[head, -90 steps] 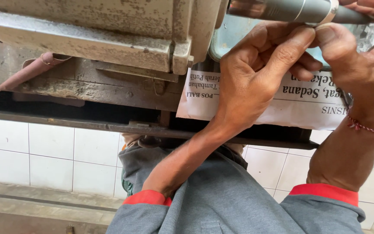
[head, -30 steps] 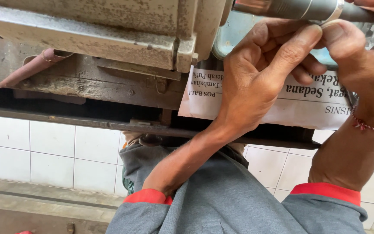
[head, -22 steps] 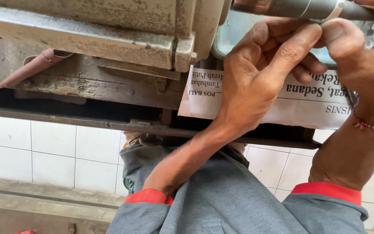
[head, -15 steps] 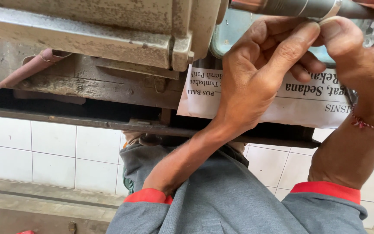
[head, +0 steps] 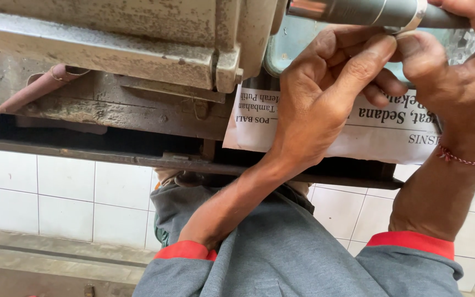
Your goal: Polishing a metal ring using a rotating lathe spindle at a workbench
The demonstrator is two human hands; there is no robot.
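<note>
At the upper left of the frame sits a heavy, worn machine body (head: 122, 44) of pitted grey metal, with a rust-brown lever or strip (head: 34, 93) slanting below it and a dark steel rail (head: 138, 160) running across the middle. White wall tiles (head: 56, 187) fill the lower left.

Moving toward the centre, the left hand (head: 314, 110) rises from a grey sleeve with a red cuff (head: 185, 251). Its fingers are curled, with the index finger and thumb stretched up toward the metal rod (head: 369, 11) — the fingertips (head: 377, 47) press at the rod's underside, just beside a pale ring or band on it. Behind the hand lies a sheet of newspaper (head: 380, 132), spread flat over the machine bed.

The rod lies along the top edge of the frame, its long axis running nearly left to right, slightly down toward the right. It is smooth grey steel, polished and bright at the left end where it meets the machine, darker at the right. It sits directly above both hands, touching each.

At the right, the right hand (head: 457, 77) is closed around the rod's right part — thumb below, meeting the left fingertips, and the other fingers wrapped over the top. A red thread bracelet (head: 463, 159) circles its wrist. The right hand has the fuller hold; the left only pinches from below.
</note>
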